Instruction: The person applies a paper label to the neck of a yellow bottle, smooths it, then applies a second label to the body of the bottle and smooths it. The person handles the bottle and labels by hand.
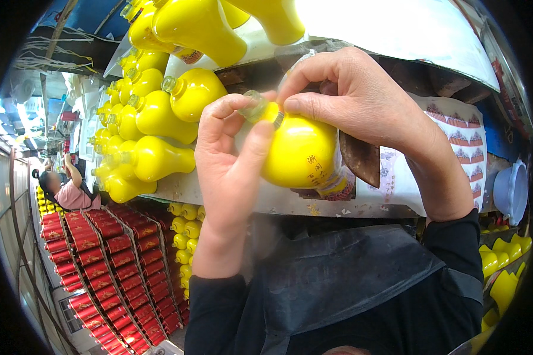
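Note:
A glossy yellow gourd-shaped bottle (299, 151) with a clear glass mouth lies tilted in front of me on the bench. Around its neck my left hand (231, 142) is closed, the thumb on the near side and the fingers by the glass mouth. A small dark patterned strip (279, 120) shows on the neck beside the left thumb. My right hand (343, 94) pinches thumb and forefinger together right at the neck; whatever is between the tips is hidden. Dark characters mark the bottle's belly, and a patterned band circles its lower end.
Several yellow bottles (163, 115) crowd the bench to the left and far side. A sheet of decals (465, 139) lies on the right, near a pale blue basin (509, 192). Stacked red boxes (109, 260) stand lower left; beyond them is another person (71, 189).

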`<state>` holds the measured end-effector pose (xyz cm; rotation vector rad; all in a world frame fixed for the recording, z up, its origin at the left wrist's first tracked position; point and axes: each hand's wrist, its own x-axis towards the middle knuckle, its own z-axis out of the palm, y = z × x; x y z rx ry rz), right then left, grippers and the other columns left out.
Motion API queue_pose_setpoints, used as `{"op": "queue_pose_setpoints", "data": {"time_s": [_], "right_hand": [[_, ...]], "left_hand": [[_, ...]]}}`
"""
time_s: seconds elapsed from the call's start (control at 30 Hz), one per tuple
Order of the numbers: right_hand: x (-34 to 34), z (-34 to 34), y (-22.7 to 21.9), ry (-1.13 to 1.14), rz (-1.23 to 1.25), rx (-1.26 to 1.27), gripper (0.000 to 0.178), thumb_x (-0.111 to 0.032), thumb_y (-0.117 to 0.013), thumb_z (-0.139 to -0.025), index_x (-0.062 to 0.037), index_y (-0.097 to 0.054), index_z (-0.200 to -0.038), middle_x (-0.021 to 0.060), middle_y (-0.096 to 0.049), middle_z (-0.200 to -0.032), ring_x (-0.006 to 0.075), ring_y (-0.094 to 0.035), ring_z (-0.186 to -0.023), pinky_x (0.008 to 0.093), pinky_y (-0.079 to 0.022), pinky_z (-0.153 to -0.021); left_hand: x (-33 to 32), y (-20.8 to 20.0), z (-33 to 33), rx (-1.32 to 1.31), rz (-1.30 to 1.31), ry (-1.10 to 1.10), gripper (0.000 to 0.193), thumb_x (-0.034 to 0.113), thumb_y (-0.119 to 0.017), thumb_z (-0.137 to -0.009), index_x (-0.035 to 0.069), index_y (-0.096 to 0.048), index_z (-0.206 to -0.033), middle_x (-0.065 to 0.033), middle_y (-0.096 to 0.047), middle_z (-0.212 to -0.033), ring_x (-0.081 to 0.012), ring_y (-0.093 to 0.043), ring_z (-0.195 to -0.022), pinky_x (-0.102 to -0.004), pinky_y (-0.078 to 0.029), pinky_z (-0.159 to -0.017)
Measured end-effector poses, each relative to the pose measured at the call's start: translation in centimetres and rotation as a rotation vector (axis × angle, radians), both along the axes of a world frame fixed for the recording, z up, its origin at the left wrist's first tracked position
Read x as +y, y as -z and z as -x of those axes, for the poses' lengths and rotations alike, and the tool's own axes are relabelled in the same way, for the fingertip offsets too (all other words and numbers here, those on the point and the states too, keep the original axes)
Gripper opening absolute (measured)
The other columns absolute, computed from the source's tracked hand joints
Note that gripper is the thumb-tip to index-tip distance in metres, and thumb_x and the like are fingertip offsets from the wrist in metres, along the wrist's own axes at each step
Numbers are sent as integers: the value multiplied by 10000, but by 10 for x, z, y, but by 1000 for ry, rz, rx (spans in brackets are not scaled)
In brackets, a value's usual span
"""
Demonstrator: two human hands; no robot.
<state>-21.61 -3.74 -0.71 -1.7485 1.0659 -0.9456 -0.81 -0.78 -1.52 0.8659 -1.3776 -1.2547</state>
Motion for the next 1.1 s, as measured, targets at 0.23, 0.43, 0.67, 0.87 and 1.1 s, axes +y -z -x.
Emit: {"op": "queue_pose_setpoints", "data": {"time_s": [0.23,0.43,0.67,0.87,1.1], "right_hand": [[6,0,-5,61,224,87,126,-102,-737,-936,14,-762,-976,104,-735,-878,171,-719,-797,289,-578,-728],[14,-6,-12,140,595,314,88,-93,-788,-873,-17,-751,-894,133,-711,-795,253,-713,-708,311,-558,-643],[15,-12,-14,178,510,329,99,-101,-790,-873,-15,-742,-873,125,-711,-787,253,-714,-695,316,-557,-630],[15,-11,-13,172,459,295,113,-114,-781,-884,-7,-746,-889,122,-716,-798,231,-712,-698,300,-557,-638],[17,-11,-11,174,428,275,109,-104,-769,-893,1,-742,-893,121,-712,-799,214,-707,-701,296,-556,-640]], "left_hand": [[-2,1,-1,16,15,21,329,-15,-640,-979,30,-545,-1291,-166,-663,-1309,-194,-602,-1230,-341,-462,-1081],[-3,3,-4,-39,21,17,365,-27,-641,-966,22,-541,-1314,-165,-648,-1334,-205,-594,-1258,-346,-446,-1098],[-2,3,-4,-33,9,7,369,-48,-649,-954,15,-549,-1303,-153,-649,-1320,-212,-600,-1267,-349,-446,-1102],[0,4,-3,-11,0,-1,365,-53,-657,-952,15,-554,-1295,-133,-644,-1307,-214,-605,-1273,-350,-454,-1100],[0,5,-2,-12,-10,-16,367,-53,-663,-947,16,-558,-1292,-110,-632,-1295,-222,-609,-1278,-351,-458,-1097]]}}
